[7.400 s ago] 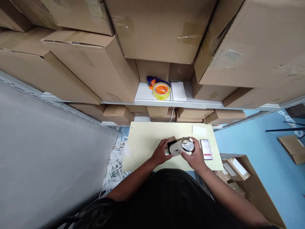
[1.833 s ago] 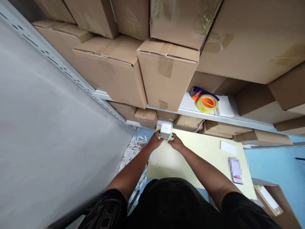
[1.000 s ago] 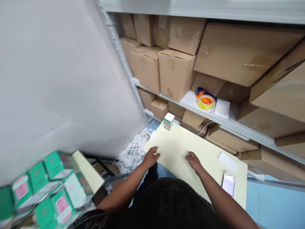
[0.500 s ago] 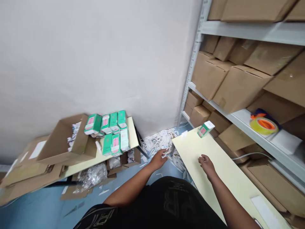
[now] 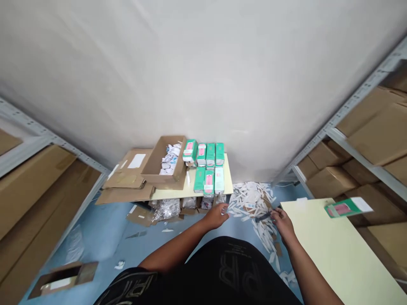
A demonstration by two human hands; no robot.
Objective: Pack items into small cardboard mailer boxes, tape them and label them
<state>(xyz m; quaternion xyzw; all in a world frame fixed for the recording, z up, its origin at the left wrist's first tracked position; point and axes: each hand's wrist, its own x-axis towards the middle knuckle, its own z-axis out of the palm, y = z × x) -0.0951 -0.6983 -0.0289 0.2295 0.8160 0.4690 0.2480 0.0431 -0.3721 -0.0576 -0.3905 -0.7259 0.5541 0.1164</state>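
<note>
My left hand hovers over the floor just in front of the left table, thumb and fingers apart, with nothing seen in it. Nearest to it are several green-and-white boxes with pink pictures, standing in two rows on the cream table. My right hand is by the corner of the right table, its fingers loosely curled and apart, apparently empty. One more green-and-white box is on the right table, beyond that hand.
An open carton holding crumpled white pieces stands on the left table beside flattened cardboard. White paper strips litter the blue floor between the tables. Shelves with cartons rise on both sides. Clear plastic lies under the left table.
My view has turned left, so the boxes and carton sit nearer the middle and the left shelf shows. My right hand has shifted from over the right table to its corner.
</note>
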